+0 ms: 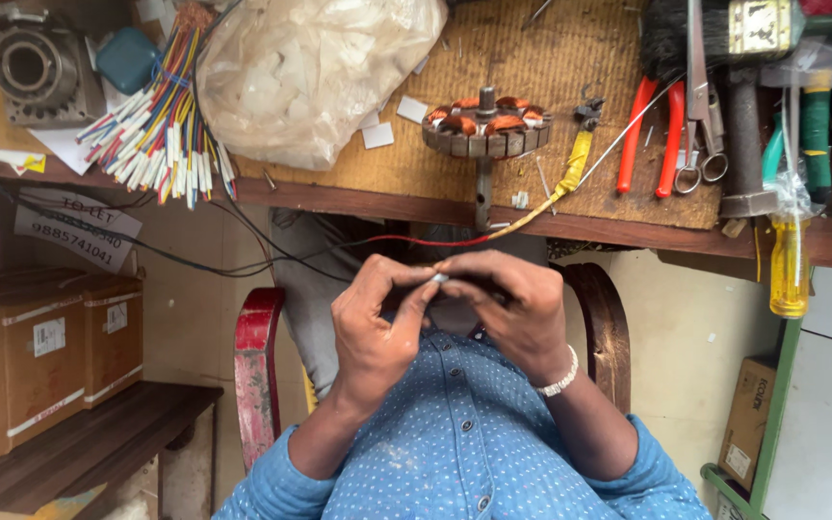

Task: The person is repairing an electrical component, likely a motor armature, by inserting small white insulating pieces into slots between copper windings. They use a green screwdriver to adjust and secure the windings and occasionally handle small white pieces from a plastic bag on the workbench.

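My left hand (377, 327) and my right hand (517, 308) meet fingertip to fingertip just below the bench edge, over my blue dotted shirt. Between them they pinch the end of a thin wire with a small white sleeve (440, 277) on it. A red wire (406, 239) and a yellow-sleeved wire (570, 173) run from the hands up to a round stator with copper windings (486, 130) lying on the wooden bench (358, 197). My right wrist carries a metal bracelet.
A bundle of coloured wires with white sleeves (161, 135) and a plastic bag (310, 67) lie at the bench's left. Red-handled pliers (652, 144), scissors (700, 144), a hammer (743, 144) and a yellow screwdriver (790, 270) are on the right. Cardboard boxes (40, 356) stand lower left.
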